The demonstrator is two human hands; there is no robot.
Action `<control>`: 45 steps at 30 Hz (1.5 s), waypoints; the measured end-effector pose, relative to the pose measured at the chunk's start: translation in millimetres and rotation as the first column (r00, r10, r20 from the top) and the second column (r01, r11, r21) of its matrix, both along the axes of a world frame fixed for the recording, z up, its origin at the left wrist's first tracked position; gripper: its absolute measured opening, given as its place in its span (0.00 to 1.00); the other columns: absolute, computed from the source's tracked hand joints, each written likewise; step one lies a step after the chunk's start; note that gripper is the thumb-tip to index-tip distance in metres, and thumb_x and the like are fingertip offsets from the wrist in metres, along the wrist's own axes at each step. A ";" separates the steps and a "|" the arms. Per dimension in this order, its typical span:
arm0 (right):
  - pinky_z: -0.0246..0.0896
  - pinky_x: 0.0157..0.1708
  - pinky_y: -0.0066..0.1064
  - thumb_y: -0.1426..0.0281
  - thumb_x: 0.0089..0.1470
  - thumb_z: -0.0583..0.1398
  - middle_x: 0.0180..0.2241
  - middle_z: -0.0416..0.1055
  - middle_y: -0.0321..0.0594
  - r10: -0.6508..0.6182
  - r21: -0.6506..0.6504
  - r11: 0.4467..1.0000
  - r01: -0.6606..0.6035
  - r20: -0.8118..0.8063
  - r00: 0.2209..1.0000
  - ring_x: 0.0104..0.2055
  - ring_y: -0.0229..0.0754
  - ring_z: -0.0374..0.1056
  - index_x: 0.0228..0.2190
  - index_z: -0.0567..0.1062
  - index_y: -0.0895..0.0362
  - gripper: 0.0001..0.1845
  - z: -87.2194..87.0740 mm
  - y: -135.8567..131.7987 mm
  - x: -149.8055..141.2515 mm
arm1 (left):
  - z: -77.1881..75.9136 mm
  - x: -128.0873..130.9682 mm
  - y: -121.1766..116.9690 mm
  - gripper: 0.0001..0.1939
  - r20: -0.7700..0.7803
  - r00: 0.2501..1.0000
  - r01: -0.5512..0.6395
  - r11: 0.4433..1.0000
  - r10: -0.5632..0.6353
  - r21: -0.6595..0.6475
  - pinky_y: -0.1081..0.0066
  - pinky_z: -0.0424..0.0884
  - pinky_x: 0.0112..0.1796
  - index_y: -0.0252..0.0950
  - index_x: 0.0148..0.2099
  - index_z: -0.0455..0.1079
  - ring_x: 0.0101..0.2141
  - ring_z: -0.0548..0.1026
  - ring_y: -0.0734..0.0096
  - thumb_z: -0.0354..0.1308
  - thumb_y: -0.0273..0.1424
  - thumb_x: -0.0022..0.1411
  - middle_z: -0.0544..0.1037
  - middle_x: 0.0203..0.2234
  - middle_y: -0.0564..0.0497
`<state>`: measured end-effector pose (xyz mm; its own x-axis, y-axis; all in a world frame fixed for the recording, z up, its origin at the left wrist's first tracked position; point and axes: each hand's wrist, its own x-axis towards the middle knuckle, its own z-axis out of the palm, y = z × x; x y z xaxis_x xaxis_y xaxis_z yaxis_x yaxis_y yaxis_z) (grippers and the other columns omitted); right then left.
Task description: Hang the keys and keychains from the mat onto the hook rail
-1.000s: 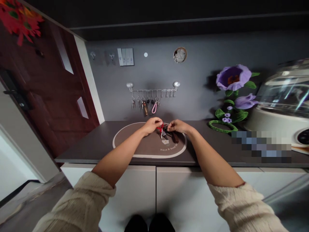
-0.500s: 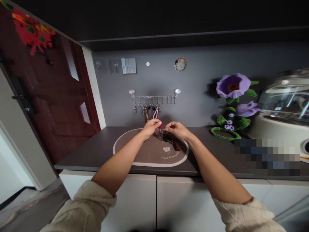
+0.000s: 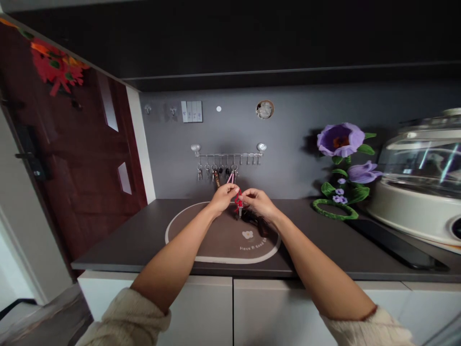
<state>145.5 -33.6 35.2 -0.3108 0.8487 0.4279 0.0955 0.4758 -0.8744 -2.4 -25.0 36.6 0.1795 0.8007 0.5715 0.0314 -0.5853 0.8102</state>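
Between my two hands, over the mat, hangs a key (image 3: 240, 210) with a red cord (image 3: 237, 196). My left hand (image 3: 224, 198) is closed, its thumb and forefinger pinching the top of the cord. From the other side my right hand (image 3: 260, 203) is closed too, fingertips at the cord just above the key. Behind them a clear hook rail (image 3: 230, 154) on the wall carries several keys, one with a pink strap (image 3: 231, 178) and one with a brown strap (image 3: 216, 178). Dark items (image 3: 257, 222), partly hidden by my right hand, lie on the mat.
A brown oval mat (image 3: 205, 242) with a pale rim lies on the dark counter (image 3: 122, 240). To the right stand a purple flower decoration (image 3: 340, 139), a phone (image 3: 399, 244) and a cream appliance with a clear lid (image 3: 403, 197). A dark cabinet (image 3: 252, 43) overhangs the counter.
My right hand has moved in against the red cord, closing the small gap to my left hand. The key now hangs lower beneath the fingers. The view has tilted up slightly.
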 end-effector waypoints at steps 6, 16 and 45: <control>0.57 0.29 0.26 0.64 0.36 0.61 0.25 0.68 0.36 -0.004 -0.104 0.994 -0.015 -0.182 0.983 0.24 0.31 0.62 0.24 0.68 0.59 0.13 2.2 0.9 1.7 | -3.8 -2.9 7.1 0.15 0.133 0.990 0.064 0.989 -0.046 -0.136 0.75 0.62 0.31 0.31 0.36 0.63 0.25 0.66 0.80 0.55 0.37 0.49 0.68 0.24 0.54; 0.52 0.21 0.24 0.63 0.35 0.62 0.20 0.66 0.35 0.045 -0.219 0.973 -0.073 -0.128 0.991 0.19 0.30 0.58 0.26 0.70 0.59 0.14 10.4 -5.7 2.1 | -6.4 1.9 8.2 0.16 0.301 0.945 0.191 0.962 -0.127 -0.194 0.75 0.63 0.28 0.32 0.35 0.61 0.21 0.65 0.82 0.58 0.36 0.46 0.66 0.21 0.55; 0.55 0.25 0.25 0.65 0.40 0.55 0.23 0.69 0.37 -0.590 0.207 0.763 0.613 -0.166 0.790 0.22 0.33 0.60 0.27 0.73 0.60 0.12 66.7 97.6 -19.7 | -17.4 -3.5 21.8 0.14 0.270 0.954 -0.052 0.958 0.132 -0.283 0.79 0.58 0.19 0.31 0.32 0.65 0.19 0.63 0.83 0.57 0.36 0.45 0.68 0.22 0.53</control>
